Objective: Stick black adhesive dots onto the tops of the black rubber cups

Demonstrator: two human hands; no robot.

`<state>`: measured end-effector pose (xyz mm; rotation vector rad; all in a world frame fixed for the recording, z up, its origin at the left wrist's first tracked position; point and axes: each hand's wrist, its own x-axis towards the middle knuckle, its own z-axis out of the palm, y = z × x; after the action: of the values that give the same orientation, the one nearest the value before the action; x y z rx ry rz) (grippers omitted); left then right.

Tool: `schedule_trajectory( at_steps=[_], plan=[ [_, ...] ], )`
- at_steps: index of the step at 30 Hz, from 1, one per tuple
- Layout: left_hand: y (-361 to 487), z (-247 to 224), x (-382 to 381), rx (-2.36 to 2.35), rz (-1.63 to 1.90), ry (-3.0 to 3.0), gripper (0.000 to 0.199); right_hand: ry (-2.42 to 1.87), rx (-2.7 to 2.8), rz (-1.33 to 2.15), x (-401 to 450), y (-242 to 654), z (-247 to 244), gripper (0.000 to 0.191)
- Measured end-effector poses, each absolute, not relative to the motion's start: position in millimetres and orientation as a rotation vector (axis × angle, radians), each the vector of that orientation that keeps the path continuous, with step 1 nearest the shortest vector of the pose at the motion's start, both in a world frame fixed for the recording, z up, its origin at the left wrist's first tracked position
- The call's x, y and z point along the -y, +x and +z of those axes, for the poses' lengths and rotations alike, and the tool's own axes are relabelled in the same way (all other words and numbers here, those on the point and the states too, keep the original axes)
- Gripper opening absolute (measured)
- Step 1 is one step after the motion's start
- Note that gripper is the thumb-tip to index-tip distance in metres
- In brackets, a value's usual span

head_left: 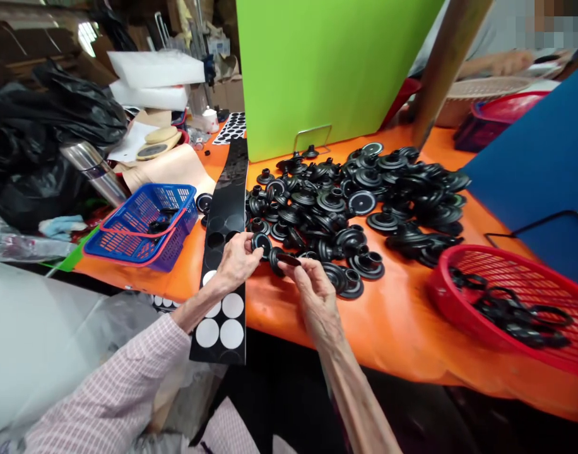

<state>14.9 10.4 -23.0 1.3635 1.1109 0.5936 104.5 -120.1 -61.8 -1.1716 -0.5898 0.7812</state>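
Checked sleeve (113, 384), left hand (235, 261) holding black part (261, 244), right hand (317, 295) pinching disc (289, 259), red basket (443, 284), green panel (317, 69) beyond

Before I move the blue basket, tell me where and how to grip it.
Probably by the middle of the red handle, from above: it spans the open top of the blue basket, with gaps either side. The left hand is nearer but would first need to set down its black round part.
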Motion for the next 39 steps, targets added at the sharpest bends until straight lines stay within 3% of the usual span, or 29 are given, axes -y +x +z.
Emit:
schedule_trajectory(
  at_steps=[11,20,24,28,32,39],
  plan=[
    [-20,-8,0,-0.937,0.743,1.068,0.023,-1.328,0.592,0.493,105,93,-61,0.026],
    [-56,-15,29,-0.847,0.613,0.934,0.034,-1.501,0.882,0.530,133,85,-39,0.014],
    [-65,-18,41,-0.864,0.584,0.904,0.038,-1.506,0.922,0.539,144,79,-36,0.033],
    [-70,-20,47,-0.809,0.575,0.900,0.040,-1.405,0.726,0.784,146,72,-30,0.022],
    [-75,-22,51,-0.770,0.548,0.904,0.047,-1.315,0.607,0.994,147,66,-33,0.027],
    [-81,-24,54,-0.755,0.523,0.915,0.045,-1.428,0.602,0.823,143,49,-42,0.026]
  ],
)
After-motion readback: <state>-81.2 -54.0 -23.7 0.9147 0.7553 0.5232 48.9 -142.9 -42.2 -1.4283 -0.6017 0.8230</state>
